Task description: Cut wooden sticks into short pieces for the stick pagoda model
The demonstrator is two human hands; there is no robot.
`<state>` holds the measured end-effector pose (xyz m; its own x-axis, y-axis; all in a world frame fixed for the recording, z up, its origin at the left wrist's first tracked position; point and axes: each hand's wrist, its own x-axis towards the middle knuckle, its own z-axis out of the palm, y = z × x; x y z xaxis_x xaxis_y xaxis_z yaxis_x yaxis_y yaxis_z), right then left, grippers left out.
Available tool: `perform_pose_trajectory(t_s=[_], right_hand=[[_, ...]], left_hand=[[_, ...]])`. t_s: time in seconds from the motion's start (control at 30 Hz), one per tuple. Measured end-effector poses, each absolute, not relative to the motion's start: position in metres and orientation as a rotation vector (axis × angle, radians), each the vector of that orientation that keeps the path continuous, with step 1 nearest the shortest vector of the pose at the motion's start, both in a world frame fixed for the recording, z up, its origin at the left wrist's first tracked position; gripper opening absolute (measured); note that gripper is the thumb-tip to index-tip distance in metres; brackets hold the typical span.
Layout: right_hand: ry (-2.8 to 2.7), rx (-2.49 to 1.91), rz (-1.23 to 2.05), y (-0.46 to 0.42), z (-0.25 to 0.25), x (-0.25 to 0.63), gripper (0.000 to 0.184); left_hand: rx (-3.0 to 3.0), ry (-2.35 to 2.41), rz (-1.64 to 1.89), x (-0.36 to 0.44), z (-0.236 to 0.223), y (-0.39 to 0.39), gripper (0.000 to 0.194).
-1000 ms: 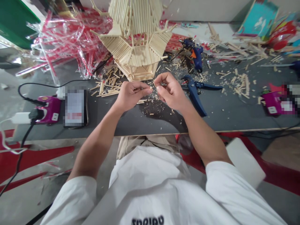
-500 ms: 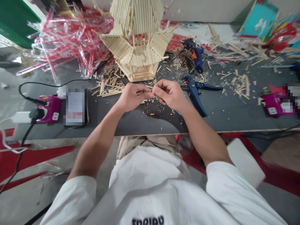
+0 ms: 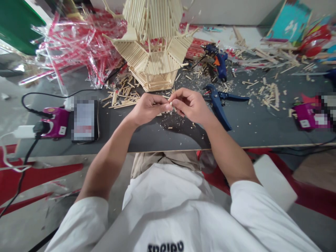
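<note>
White shirt [image 3: 178, 203] nearest, dark lettering on the chest, cloth softly creased. Grey floor [image 3: 115, 182] and red strips [image 3: 57, 176] below the table.

Table [image 3: 162, 140]: dark grey, matt, pale raw front edge, strewn with wood crumbs. Near its left end, a magenta power block [image 3: 58, 122] with plugs and cables; just beside it a phone [image 3: 84, 120], flat, screen blurred. A second magenta block [image 3: 306, 115] at the right end.

Centre, over the table: left hand [image 3: 151, 106], thumb and forefinger pressed together at a tiny pale bit [image 3: 170, 103]; right hand [image 3: 190, 105], thumb and forefinger pinching at the same bit, other fingers curled. How much of the bit lies under the fingers, cannot tell.

Right of the right hand, a blue cutter [image 3: 219, 106], handles splayed. Cut sticks [image 3: 123, 94] heaped left of centre, thin and straight; more offcuts [image 3: 273, 96] to the right.

Beyond the hands, the model [image 3: 160, 63]: pale sticks laid side by side, flared roof panels, many-sided base; its top runs out of view. Blue-and-orange glue gun [image 3: 222, 66] to its right. Left, a crinkled pile of clear and red wrappers [image 3: 86, 45]. Green bin-like object [image 3: 19, 26] far left; pale wall [image 3: 223, 12] behind.
</note>
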<state>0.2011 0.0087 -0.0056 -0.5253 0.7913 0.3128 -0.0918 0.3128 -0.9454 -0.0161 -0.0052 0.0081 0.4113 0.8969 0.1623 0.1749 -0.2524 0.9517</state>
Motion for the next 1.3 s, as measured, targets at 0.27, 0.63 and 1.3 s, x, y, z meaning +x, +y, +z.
perform_pose_trajectory(t_s=[0.27,0.63,1.3], right_hand=[[-1.848,-0.656,1.129,0.006,-0.004,0.203,0.033],[-2.097,-0.564,1.01,0.006,0.009,0.211,0.019],[-2.095,-0.6,1.138,0.004,0.008,0.209,0.022]], left_hand=[[1.594,0.926,0.869,-0.017,0.01,-0.006,0.056],[1.63,0.879,0.624,-0.025,0.018,-0.008,0.051],[1.6,0.829,0.534,-0.027,0.021,-0.007,0.05]])
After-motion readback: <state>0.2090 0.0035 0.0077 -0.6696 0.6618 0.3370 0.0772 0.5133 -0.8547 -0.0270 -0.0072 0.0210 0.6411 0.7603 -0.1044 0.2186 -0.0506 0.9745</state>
